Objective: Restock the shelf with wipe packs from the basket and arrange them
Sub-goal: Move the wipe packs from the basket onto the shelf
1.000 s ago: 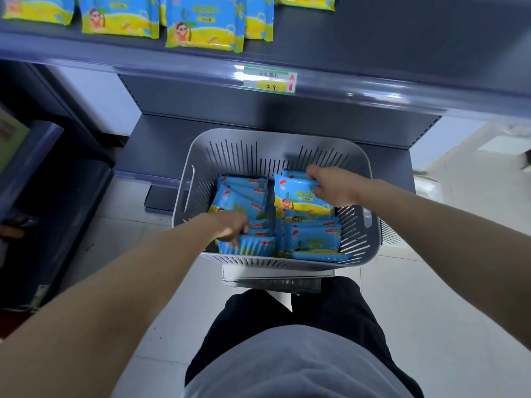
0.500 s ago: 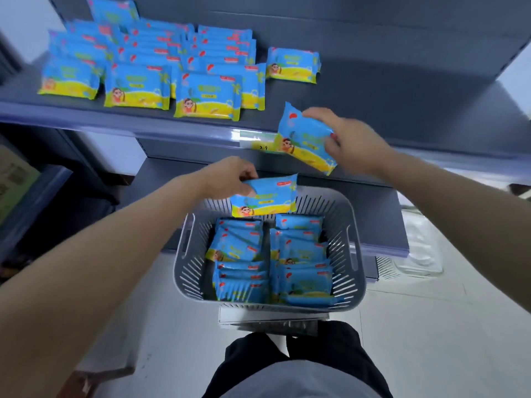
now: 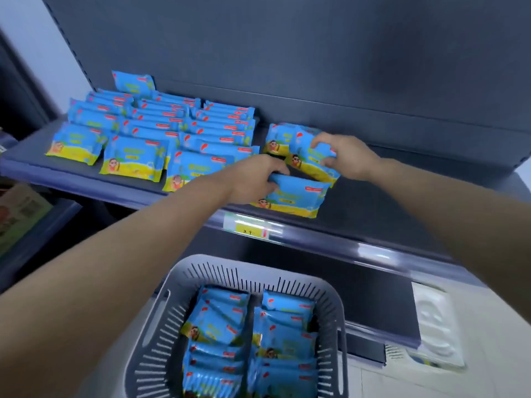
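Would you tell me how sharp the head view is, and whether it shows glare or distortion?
Head view: soft motion blur, worst around the basket; the wide lens bows the shelf; glare streaks its front rail right of the price tag; wipe pack print is unreadable.

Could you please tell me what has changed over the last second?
The left hand and right hand each took a wipe pack from the basket and lifted it to the shelf: the left pack is at the front edge, the right pack just behind it. Both stay gripped. Basket and shelved rows are unchanged.
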`<state>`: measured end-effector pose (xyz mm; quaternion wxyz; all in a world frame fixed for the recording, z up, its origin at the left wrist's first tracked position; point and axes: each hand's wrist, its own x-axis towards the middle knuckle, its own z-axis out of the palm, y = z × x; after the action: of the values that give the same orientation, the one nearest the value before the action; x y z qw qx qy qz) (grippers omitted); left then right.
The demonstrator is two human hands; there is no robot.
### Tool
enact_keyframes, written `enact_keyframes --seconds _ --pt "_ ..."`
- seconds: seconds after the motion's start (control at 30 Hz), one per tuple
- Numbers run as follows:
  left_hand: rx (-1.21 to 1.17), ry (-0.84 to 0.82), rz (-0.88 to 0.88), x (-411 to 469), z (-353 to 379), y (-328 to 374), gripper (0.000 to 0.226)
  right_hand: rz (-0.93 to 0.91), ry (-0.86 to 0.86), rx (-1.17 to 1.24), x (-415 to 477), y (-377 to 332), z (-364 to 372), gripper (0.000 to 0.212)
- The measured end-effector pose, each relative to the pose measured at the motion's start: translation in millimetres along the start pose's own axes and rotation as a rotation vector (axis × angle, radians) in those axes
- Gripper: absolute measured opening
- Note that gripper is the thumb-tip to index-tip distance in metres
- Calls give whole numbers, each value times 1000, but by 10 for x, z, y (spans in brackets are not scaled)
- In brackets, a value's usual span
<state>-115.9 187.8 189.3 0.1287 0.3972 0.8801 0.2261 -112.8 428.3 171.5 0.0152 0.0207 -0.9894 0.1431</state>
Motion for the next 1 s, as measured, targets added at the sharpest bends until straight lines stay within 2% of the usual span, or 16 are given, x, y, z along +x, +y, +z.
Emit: enact_keyframes --seconds 0.13,0.33,0.53,0.73,0.83,1.0 --pt "55 -14 -47 293 11 -15 28 -44 -3 24 420 121 7 66" --pt "237 -6 -126 664 -60 -59 38 -94 -31 19 987 191 0 59" --pt "333 -9 -177 1007 -111 -140 43 -83 -13 70 1213 329 18 69" --pt "433 19 -204 1315 -78 -335 46 -56 102 181 1046 460 -49 45" --pt "523 62 -188 1388 -15 -361 45 -57 209 131 832 425 -50 38" --pt "651 197 -160 1271 38 -276 44 -126 356 -65 419 186 -7 39"
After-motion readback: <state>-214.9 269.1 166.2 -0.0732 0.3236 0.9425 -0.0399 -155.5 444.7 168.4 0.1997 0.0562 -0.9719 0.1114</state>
